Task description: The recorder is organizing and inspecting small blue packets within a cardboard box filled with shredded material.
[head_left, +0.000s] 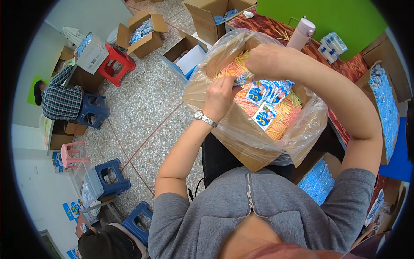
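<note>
While the left hand (219, 96), a silver watch (205, 117) at its wrist, reaches in at the upper middle of the frame, its fingers close around a small packet (246, 78) above a brown carton (246, 159). Just right of it, the right hand (260, 62) bends down with its fingers curled inward; the tips are hidden, so I cannot tell whether they hold anything.

Below both hands, the carton is lined with a clear plastic bag (308, 142) that spills over its edges. Inside lie heaps of thin pink, orange and yellow sticks (282, 127). On top of them, right of the left hand, rest several overlapping blue-and-white packets (261, 92), and a single flat packet (264, 115) lies just below these.

Toward the upper right of the frame, a pale pink bottle (299, 36) stands on a red-brown patterned tabletop (269, 26), near a stack of white-and-blue packs (333, 46). At the right edge, another carton holds a mass of blue packets (384, 103). In the upper left, a co-worker in a checked shirt (62, 101) sits on a blue stool (93, 111), with a red stool (116, 64) nearby.
</note>
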The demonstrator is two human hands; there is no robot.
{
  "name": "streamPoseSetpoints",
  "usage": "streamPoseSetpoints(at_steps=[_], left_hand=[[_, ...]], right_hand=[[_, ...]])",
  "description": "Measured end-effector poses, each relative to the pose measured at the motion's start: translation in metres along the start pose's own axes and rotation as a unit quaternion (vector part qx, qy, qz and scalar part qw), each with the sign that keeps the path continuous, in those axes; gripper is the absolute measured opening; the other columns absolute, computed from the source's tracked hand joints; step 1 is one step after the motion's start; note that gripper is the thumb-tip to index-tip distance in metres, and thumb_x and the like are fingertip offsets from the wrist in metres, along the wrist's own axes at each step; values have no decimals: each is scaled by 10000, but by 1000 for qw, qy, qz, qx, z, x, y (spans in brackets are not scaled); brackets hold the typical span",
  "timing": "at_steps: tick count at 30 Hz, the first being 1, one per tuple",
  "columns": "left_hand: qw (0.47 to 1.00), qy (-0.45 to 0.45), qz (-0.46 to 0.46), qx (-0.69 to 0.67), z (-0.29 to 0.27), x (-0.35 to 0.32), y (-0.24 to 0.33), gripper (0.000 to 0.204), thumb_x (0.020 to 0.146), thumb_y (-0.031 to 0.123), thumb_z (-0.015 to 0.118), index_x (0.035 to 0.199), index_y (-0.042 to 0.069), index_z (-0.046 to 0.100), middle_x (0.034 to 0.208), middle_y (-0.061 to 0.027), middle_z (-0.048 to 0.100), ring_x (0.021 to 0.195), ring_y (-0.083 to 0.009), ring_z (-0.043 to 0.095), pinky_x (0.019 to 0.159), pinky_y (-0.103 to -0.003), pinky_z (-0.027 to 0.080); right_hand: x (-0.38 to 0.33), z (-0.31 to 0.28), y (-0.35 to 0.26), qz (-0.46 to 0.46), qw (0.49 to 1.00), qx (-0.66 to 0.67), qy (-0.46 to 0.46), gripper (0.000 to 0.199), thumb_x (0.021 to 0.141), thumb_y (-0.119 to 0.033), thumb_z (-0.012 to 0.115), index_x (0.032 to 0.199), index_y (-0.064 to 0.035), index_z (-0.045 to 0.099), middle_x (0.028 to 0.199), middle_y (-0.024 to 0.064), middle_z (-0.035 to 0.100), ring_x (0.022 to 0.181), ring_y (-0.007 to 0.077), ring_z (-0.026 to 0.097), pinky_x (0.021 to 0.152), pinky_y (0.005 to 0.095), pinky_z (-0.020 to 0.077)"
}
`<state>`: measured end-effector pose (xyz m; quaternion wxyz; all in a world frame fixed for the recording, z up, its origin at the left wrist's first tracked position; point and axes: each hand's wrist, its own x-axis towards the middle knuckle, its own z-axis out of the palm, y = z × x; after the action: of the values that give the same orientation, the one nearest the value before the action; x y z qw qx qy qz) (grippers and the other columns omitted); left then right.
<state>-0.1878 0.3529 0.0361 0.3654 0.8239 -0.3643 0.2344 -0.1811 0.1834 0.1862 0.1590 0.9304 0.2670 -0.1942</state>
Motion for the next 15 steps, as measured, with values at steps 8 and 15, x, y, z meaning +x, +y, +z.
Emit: streamPoseSetpoints(at_steps=[8, 15], left_hand=[[976, -57, -151, -147, -5, -5, -3, 322, 751, 90, 750, 1024, 1, 604, 849, -177, 667, 714, -327, 658, 613, -380, 524], [983, -28, -47, -173, 18, 0, -10, 387, 819, 3, 636, 1179, -31, 500, 845, -204, 665, 739, -353, 678, 630, -400, 531]], right_hand=[[-15, 1, 14, -55, 984, 98, 140, 566, 757, -272, 746, 1233, -50, 533, 1019, 179, 627, 1005, 353, 603, 869, 429, 488], [10, 85, 16, -137, 907, 247, 312, 641, 785, -246, 718, 1343, -120, 429, 959, 173, 652, 886, 377, 628, 755, 472, 497]])
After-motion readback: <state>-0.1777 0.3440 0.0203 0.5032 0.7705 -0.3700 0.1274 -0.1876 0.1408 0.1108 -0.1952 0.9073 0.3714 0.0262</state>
